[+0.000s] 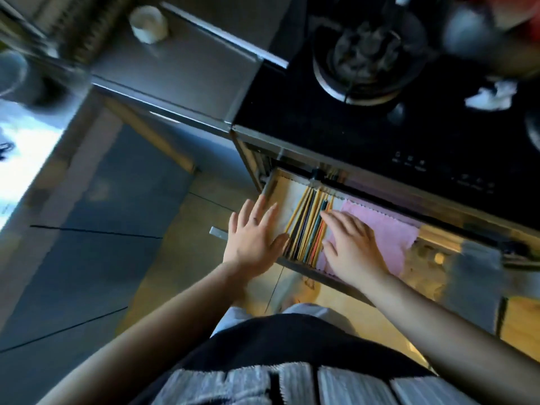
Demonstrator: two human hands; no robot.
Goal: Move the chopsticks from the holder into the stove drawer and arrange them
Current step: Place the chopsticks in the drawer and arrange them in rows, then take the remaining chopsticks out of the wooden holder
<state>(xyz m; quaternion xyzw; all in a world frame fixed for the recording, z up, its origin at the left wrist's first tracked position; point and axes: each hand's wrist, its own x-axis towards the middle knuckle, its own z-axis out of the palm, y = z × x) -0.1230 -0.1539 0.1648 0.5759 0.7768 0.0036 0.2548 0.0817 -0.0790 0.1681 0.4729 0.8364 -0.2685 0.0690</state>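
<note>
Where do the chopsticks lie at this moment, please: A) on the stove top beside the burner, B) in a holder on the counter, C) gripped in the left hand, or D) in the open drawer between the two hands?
D: the chopsticks lie side by side in the drawer, between the flat left hand and the right hand, next to the pink cloth.

1 open steel stove drawer (304,268), 1 flat white cloth (287,197) left, 1 flat pink cloth (388,229) right, 1 round gas burner (362,54) far; the thin coloured chopsticks (309,226) are too packed to count.
</note>
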